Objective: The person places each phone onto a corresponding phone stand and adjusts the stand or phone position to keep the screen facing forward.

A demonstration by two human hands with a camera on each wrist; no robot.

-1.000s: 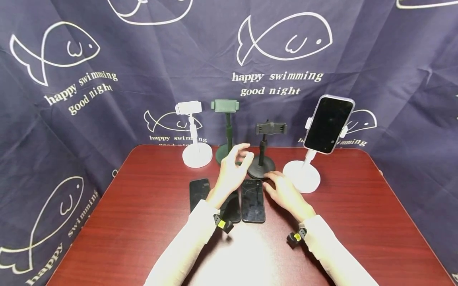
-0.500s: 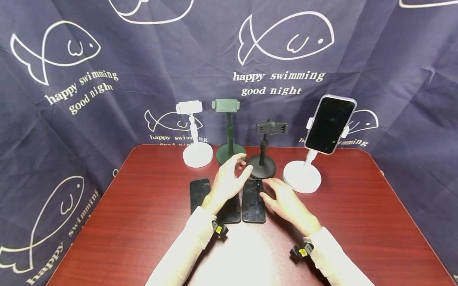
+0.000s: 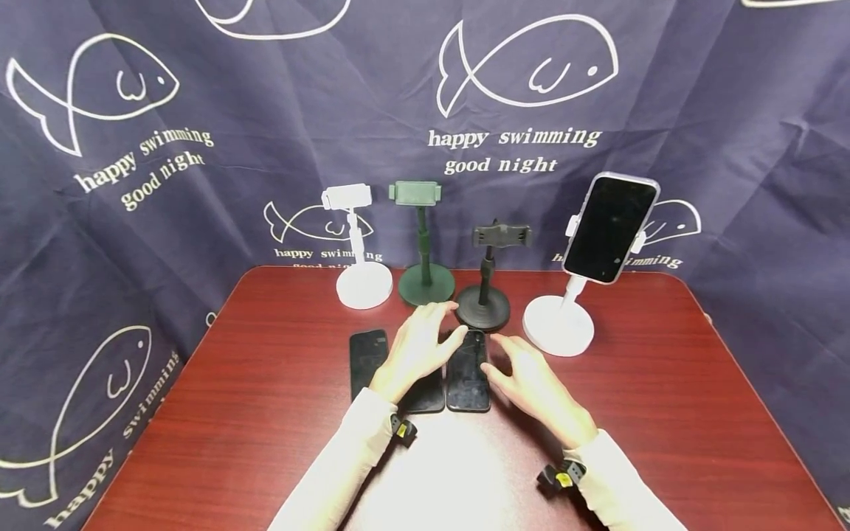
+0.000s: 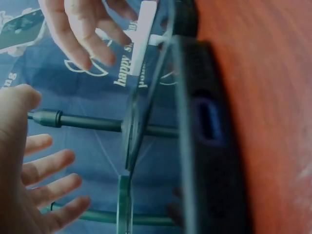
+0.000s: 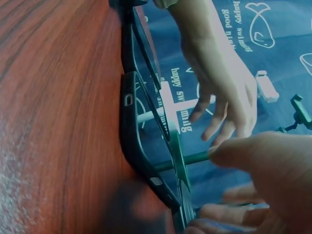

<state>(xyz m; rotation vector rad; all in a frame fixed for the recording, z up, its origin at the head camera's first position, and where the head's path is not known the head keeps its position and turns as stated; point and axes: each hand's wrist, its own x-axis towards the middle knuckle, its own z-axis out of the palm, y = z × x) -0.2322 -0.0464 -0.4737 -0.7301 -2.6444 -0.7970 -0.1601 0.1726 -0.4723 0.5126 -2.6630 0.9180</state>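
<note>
Three dark phones lie face up in a row on the table. Over the middle phone (image 3: pixel 428 392) my left hand (image 3: pixel 418 345) hovers, thumb and fingers spread, its thumb reaching toward the top of the right phone (image 3: pixel 468 383). My right hand (image 3: pixel 534 380) is beside that phone's right edge, with the thumb close to it; contact is unclear. Neither hand grips anything: the left wrist view shows spread left fingers (image 4: pixel 53 165), and in the right wrist view the right thumb (image 5: pixel 239 151) stands apart from its fingers. Partly behind my left arm is the left phone (image 3: pixel 367 358).
Behind the phones stand a white phone stand (image 3: pixel 364 286), a green one (image 3: pixel 427 285) and a black one (image 3: pixel 483 306). Another white stand (image 3: pixel 558 325) at the right holds an upright phone (image 3: pixel 611 228). A printed cloth (image 3: pixel 372 110) hangs behind the red-brown table (image 3: pixel 265 428).
Both hands have come back from the black stand's base toward the phones. The left hand has lowered, and its fingers have straightened somewhat. The phones and stands stay in place.
</note>
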